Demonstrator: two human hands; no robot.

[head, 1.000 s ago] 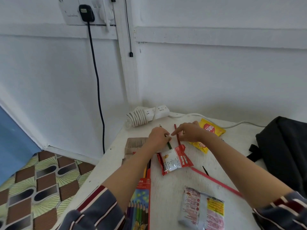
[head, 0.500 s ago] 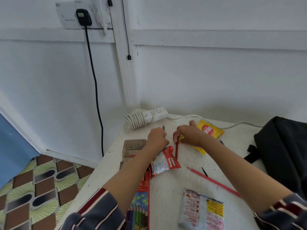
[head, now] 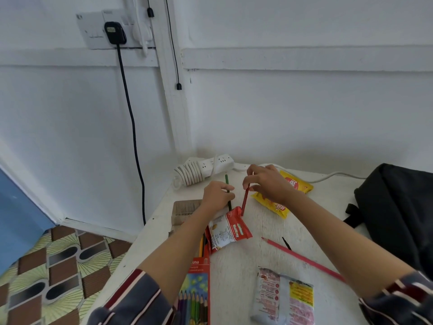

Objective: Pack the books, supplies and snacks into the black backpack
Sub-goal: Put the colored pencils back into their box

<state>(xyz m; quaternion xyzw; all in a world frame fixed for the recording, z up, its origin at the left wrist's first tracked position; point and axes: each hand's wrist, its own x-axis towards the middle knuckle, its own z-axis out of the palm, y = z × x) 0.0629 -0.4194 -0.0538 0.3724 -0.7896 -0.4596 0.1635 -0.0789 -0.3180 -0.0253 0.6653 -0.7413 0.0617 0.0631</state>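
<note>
Slippage is the risk: left hand (head: 218,195) grips green pencil (head: 226,180), right hand (head: 267,184) pinches red pencil (head: 245,201), whose lower end could snag the snack packet (head: 230,229) just beneath both hands.

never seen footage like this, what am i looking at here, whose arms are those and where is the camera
No machine here: a person wears one wide-angle camera on the head, so you look down along their own arms. The left hand grips a green pencil; the right hand pinches a red pencil. On the white table lie a coloured pencil box, a red and white snack packet, a yellow snack packet, a silvery snack packet and a long pinkish pencil. The black backpack sits at the right, a white power strip by the wall.
</note>
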